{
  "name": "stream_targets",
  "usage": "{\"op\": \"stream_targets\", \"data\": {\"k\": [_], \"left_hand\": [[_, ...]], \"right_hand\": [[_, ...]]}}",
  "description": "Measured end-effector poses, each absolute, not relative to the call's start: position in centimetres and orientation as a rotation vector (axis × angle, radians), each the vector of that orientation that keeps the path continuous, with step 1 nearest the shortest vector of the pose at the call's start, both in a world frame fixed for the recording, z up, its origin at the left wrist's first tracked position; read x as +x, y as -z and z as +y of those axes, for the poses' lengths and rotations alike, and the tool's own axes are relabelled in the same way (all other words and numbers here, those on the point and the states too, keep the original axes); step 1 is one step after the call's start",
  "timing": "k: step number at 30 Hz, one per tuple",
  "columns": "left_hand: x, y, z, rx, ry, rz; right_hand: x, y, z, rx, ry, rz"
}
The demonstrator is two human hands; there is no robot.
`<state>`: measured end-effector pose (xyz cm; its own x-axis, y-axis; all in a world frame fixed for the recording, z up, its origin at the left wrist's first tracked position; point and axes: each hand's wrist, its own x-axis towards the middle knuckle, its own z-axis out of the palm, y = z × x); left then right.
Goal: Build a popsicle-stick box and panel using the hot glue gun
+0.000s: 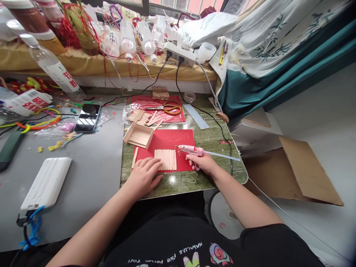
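Note:
My right hand (200, 162) is closed round the grip of a pink glue gun (191, 150), its nozzle pointing left, just right of a row of several wooden craft sticks (166, 159) laid side by side. The sticks lie on a red sheet (178, 139) on the green wood-patterned board (211, 138). My left hand (144, 174) rests flat with its fingers spread, fingertips at the left edge of the stick row. A single loose stick (135, 157) lies left of that hand. An open box made of sticks (138, 135) stands at the sheet's upper left.
A pile of loose sticks (142, 116) and orange-handled scissors (170, 107) lie on a second red sheet behind. A phone (87, 117) and a white power bank (47, 182) sit on the grey table at left. A power strip (179, 54), bottles and cords crowd the back ledge. Cardboard (303, 170) lies on the floor right.

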<state>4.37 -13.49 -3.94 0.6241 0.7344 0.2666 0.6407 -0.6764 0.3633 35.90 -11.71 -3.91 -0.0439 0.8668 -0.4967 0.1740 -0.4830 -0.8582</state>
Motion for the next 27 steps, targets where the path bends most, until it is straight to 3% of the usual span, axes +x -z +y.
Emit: {"op": "stream_targets", "data": {"k": [8, 27], "left_hand": [[6.3, 3.1, -17.8, 2.657, -0.526, 0.661], [5.8, 4.2, -17.4, 2.586, -0.474, 0.638]], "right_hand": [[37.0, 2.4, -11.9, -1.708, -1.533, -1.37], [35.8, 2.0, -10.8, -1.497, -1.632, -1.357]]}}
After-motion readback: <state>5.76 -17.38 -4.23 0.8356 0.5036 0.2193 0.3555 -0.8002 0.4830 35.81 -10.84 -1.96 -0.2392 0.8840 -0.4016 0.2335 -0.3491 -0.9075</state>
